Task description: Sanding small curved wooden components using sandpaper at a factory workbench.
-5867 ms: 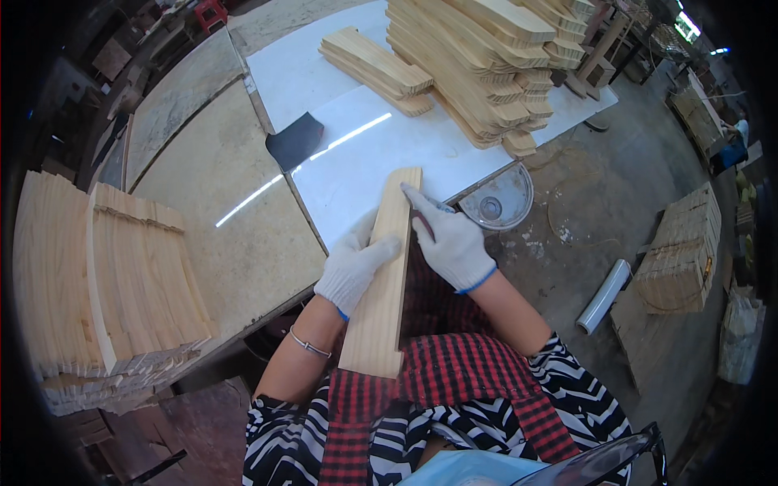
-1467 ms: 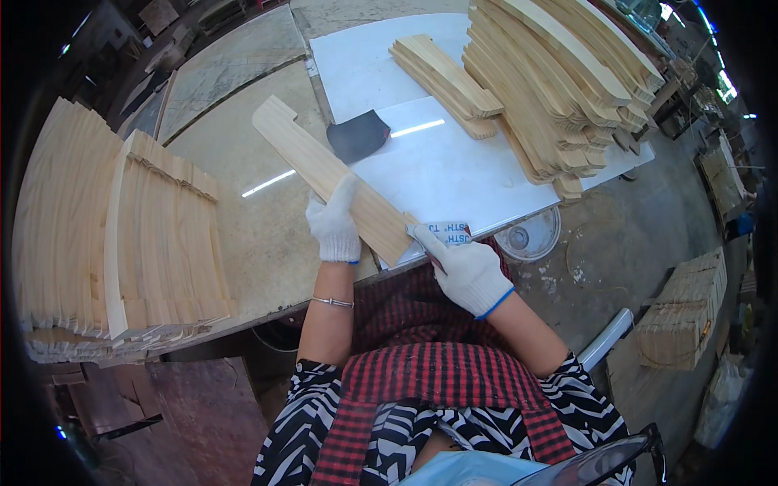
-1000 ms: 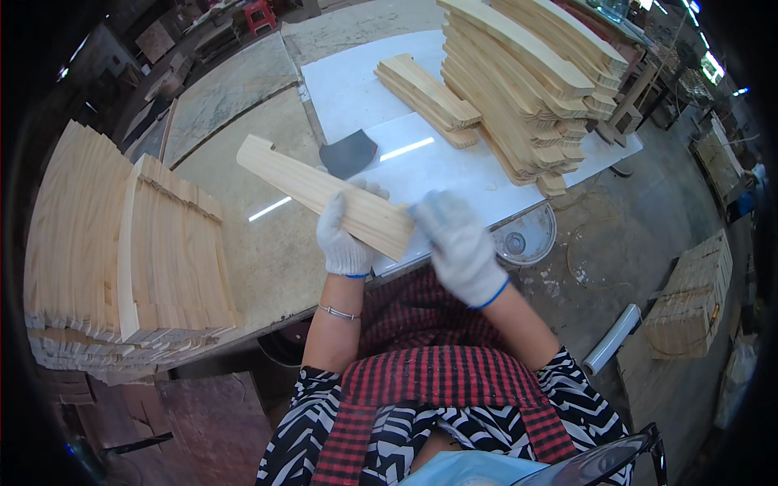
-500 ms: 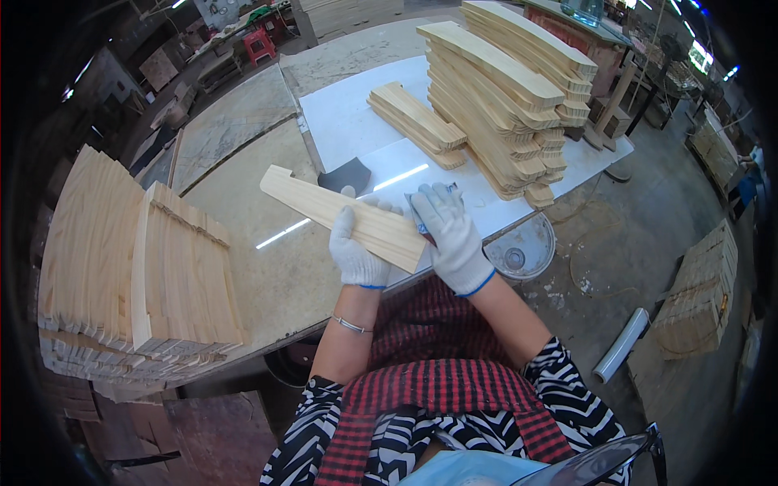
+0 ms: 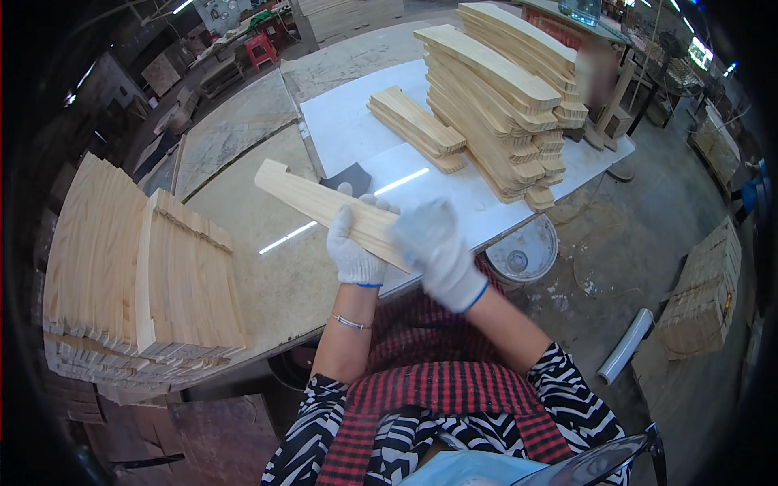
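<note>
My left hand [image 5: 354,243], in a white knit glove with a blue cuff, is closed around a pale wooden board [image 5: 312,198]. The board is long, slightly curved, and notched at its far left end. It is held tilted above the table's near edge. Over its near right end lies my gloved right hand [image 5: 440,255], smeared by motion. A folded piece of sandpaper showed under this hand a moment earlier; now the hand covers it. On the table behind the board rests a dark grey sheet [image 5: 350,176], partly hidden by the board and left hand.
Tall stacks of similar boards stand at the table's left [image 5: 97,259] and far right [image 5: 486,89]. A smaller pile [image 5: 415,125] lies beside the right stack. Below the right edge is a white bucket [image 5: 525,249]. A bundle of wood [image 5: 698,292] and a pale tube [image 5: 626,346] lie on the floor.
My right hand has moved left and inward, onto the face of the board's near end. The left hand and board have shifted only slightly.
</note>
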Available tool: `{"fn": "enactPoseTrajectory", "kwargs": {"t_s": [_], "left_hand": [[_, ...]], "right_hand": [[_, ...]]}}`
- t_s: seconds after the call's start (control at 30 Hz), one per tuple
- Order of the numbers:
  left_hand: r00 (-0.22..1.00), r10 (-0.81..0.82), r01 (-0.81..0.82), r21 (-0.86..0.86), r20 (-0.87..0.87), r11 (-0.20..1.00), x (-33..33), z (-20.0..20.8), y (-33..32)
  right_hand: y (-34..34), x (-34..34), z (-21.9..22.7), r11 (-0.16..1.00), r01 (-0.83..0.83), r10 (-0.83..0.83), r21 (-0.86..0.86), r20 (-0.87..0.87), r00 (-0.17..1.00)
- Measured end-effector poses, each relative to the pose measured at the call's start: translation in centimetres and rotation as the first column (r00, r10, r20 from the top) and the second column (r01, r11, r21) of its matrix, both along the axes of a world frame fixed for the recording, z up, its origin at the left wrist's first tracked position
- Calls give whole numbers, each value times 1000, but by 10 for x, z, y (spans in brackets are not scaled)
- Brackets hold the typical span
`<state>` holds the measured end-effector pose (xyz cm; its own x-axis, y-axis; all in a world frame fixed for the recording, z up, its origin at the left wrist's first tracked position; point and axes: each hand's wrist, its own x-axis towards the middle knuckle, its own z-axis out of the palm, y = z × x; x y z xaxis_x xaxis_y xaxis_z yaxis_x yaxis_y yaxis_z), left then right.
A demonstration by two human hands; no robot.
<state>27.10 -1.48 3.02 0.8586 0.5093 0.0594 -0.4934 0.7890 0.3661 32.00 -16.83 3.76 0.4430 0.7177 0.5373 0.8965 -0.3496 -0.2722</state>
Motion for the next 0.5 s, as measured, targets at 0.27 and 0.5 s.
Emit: {"fn": "enactPoseTrajectory", "kwargs": {"t_s": [0.27, 0.5], "left_hand": [[998, -41, 42, -23, 51, 999, -6, 0, 5], [997, -73, 74, 180, -11, 981, -9, -2, -3]], "right_hand": [[-30, 11, -5, 936, 30, 65, 351, -255, 965], [-17, -1, -4, 873, -130, 334, 471, -380, 863]]}}
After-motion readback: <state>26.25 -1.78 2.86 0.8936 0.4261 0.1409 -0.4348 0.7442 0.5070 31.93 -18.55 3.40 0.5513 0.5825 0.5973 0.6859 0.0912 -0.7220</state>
